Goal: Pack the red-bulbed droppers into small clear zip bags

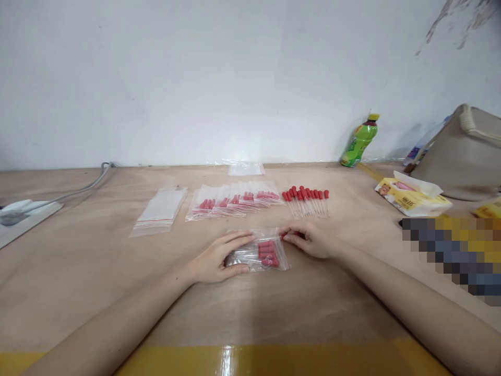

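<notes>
A clear zip bag [250, 256] lies flat in front of me, with several red-bulbed glass droppers [267, 253] inside, their bulbs toward the right end. My left hand [219, 258] rests at the bag's left end, thumb and fingers spread along its lower and upper edges. At the right end, my right hand [309, 240] is closed in a pinch on a dropper [297, 235]; only bits of its red bulb show between the fingers. Beyond the right hand, several loose droppers [307, 194] lie in a bunch, bulbs mostly pointing away from me.
Filled bags [235, 201] overlap in a row behind the hands. Left of them is a stack of flat bags [158, 209]; another bag [246, 168] lies by the wall. A tissue pack [410, 196], green bottle [359, 142] and beige bag [457, 151] stand right. A cable [86, 186] runs left.
</notes>
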Available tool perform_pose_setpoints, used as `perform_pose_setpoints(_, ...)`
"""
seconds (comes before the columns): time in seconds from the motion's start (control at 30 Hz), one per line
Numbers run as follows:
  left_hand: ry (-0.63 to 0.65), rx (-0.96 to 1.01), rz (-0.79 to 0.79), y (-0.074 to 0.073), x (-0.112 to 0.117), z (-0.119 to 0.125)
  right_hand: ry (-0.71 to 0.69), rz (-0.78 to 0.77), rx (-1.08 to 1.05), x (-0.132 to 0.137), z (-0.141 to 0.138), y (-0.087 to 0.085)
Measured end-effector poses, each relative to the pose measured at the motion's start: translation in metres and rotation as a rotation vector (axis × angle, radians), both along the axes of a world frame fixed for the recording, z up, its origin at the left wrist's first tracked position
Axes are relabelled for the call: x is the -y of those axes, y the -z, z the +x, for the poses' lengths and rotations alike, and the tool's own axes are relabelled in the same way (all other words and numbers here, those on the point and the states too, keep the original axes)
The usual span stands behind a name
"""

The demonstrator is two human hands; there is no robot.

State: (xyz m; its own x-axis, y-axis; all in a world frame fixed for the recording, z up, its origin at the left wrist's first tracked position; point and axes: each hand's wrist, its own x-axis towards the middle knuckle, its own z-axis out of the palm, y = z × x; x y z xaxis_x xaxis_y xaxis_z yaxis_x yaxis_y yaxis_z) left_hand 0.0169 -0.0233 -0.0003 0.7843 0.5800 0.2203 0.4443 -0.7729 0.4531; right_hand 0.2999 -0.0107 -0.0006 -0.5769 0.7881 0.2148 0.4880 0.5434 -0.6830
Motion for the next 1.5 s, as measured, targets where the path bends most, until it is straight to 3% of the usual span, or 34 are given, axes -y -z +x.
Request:
perform_pose_setpoints(0.1, -0.005, -0.012, 0.000, -0.001, 0.000, 0.000, 0.081, -0.183, -0.131, 0.001, -0.006, 0.004)
perform_pose_setpoints(0.23, -0.002, -0.003, 0.011, -0.001, 0.000, 0.000, 0.004, -0.506, -0.377, 0.001, -0.008, 0.008)
perform_pose_setpoints(0.3, -0.002, 0.004, 0.010, -0.001, 0.000, 0.000, -0.004, -0.591, -0.434, 0.001, -0.007, 0.010)
perform_pose_setpoints(0.37, 0.000, 0.006, 0.004, -0.001, 0.000, 0.000, -0.001, -0.564, -0.403, 0.000, -0.007, 0.009)
perform_pose_setpoints(0.53, -0.006, 0.007, 0.003, -0.001, 0.000, 0.000, -0.005, -0.299, -0.238, -0.002, -0.008, 0.003)
perform_pose_setpoints(0.7, -0.004, 0.000, 0.009, 0.000, 0.000, 0.000, -0.005, -0.468, -0.204, -0.004, -0.009, 0.002)
perform_pose_setpoints(0.97, -0.033, -0.003, 0.013, 0.001, 0.000, 0.000, 0.222, -0.580, -0.317, -0.007, -0.013, 0.000)
perform_pose_setpoints(1.1, -0.045, -0.008, 0.009, 0.001, 0.000, 0.001, 0.303, -0.555, -0.339, -0.008, -0.017, 0.005)
perform_pose_setpoints(1.17, -0.048, -0.009, 0.010, 0.001, 0.000, 0.001, 0.345, -0.420, -0.323, -0.008, -0.019, 0.009)
perform_pose_setpoints(1.3, -0.044, 0.003, 0.015, 0.001, 0.001, 0.001, 0.206, -0.089, -0.254, -0.007, -0.018, 0.013)
perform_pose_setpoints(1.4, -0.035, 0.010, 0.017, 0.001, 0.001, 0.002, 0.045, -0.159, -0.246, -0.007, -0.014, 0.012)
perform_pose_setpoints(1.5, -0.017, 0.009, 0.017, 0.001, 0.000, 0.002, -0.028, -0.225, -0.242, -0.009, -0.012, 0.012)
